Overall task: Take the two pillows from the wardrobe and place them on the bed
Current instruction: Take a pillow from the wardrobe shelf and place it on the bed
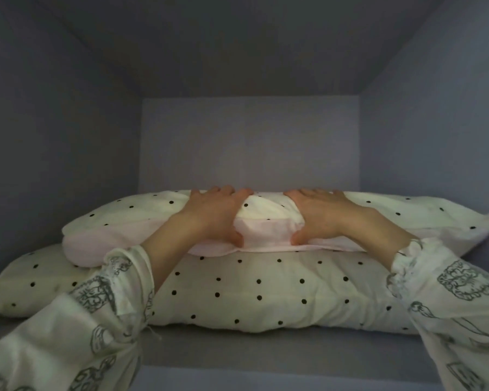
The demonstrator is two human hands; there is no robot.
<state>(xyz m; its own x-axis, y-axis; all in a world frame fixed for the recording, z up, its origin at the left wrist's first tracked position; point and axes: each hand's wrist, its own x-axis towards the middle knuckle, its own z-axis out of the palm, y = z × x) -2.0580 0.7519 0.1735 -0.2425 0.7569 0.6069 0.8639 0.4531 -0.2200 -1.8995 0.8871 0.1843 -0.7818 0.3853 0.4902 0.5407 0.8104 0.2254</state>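
Observation:
Two cream pillows with black dots lie stacked on a shelf inside the wardrobe (249, 142). The top pillow (268, 218) has a pale pink underside and lies slightly askew on the bottom pillow (251, 292). My left hand (218, 213) and my right hand (319, 213) grip the middle of the top pillow side by side. On each hand the fingers lie over the pillow's top and the thumb presses in at its front edge, so the fabric bulges between them. Both arms wear white patterned sleeves.
The compartment has grey-blue side walls (54, 136), a back panel and a ceiling panel close above. The shelf board's front edge (266, 359) runs below the pillows. The light is dim.

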